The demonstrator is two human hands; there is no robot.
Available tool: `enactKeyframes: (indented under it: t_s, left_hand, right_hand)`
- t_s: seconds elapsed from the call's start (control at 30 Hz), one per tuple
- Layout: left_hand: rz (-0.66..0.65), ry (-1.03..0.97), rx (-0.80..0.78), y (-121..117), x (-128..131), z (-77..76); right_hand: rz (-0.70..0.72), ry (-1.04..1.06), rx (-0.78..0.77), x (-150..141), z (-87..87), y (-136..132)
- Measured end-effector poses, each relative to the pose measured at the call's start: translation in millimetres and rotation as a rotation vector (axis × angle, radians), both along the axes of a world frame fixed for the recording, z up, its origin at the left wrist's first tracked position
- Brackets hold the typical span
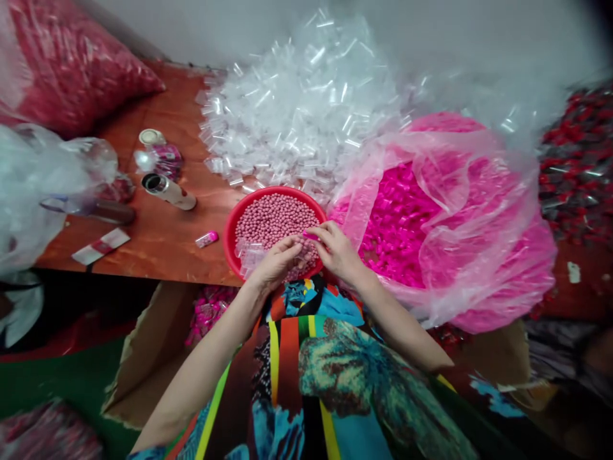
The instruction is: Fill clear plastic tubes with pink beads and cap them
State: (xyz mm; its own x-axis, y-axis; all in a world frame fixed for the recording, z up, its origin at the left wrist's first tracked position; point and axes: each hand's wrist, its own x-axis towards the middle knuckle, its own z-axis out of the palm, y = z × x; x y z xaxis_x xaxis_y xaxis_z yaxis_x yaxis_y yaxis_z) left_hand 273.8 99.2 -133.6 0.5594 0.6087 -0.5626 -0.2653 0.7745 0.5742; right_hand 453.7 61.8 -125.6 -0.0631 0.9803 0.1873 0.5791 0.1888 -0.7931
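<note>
Over a red bowl of small pink beads, my two hands are close together. My left hand is closed, its fingers curled round what looks like a small clear plastic container, mostly hidden by the fingers. A bright pink cap is pinched between the thumb and fingers of my right hand, just beside the left fingertips. Several clear plastic containers lie on the beads at the bowl's near left. On the table left of the bowl rests a small container with a pink cap.
Behind the bowl rises a heap of clear containers. An open plastic bag of pink caps stands right. An open flask lies left, near a bulging red-filled bag. Below the table edge is a cardboard box.
</note>
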Motion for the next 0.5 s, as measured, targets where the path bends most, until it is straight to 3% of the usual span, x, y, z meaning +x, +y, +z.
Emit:
enactKeyframes:
  t_s: [0.17,0.37,0.5]
  left_hand:
    - [0.061,-0.04,-0.013,-2,-9,-2.5]
    - [0.088,-0.122,-0.045,-4,-13,-0.5]
    - [0.112,-0.107,-0.034,-7,-12,3.1]
  right_hand:
    - [0.032,0.065,0.055,-20,1.8,-1]
    - [-0.185,0.224,-0.066,-35,5.5,0]
    - [-0.161,0.225,-0.101,-37,5.9,-1]
